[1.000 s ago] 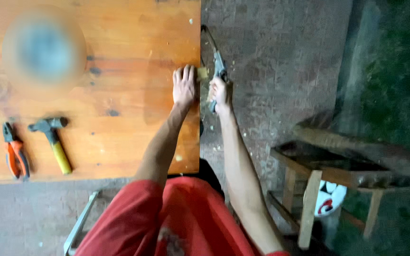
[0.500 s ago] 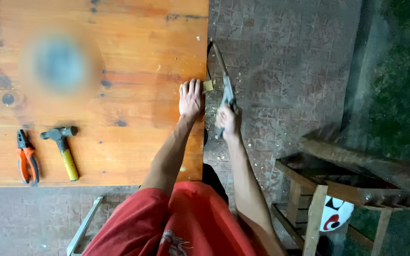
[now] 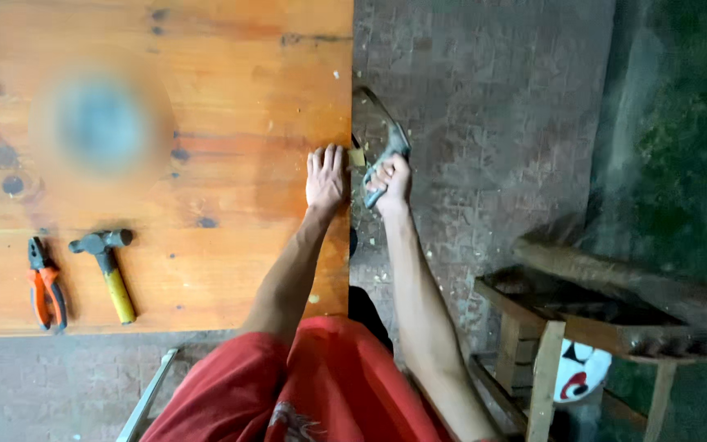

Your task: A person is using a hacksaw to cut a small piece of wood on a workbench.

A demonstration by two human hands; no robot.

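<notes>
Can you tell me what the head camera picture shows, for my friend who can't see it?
A person's right hand grips a hand saw beside the edge of a wooden table, while the left hand presses flat on it. A hammer and pliers lie farther left.

An informal outdoor workshop, likely a home yard. A large orange-brown wooden board [image 3: 206, 164] lies over a rough paved stone floor [image 3: 484, 106] scattered with sawdust. Hand tools rest on the board: a hammer [image 3: 108, 270] with a yellow handle and orange-handled pliers [image 3: 45, 285]. A rough wooden stool [image 3: 550, 327] stands to one side, and green moss or grass [image 3: 689, 131] borders the paving.
</notes>
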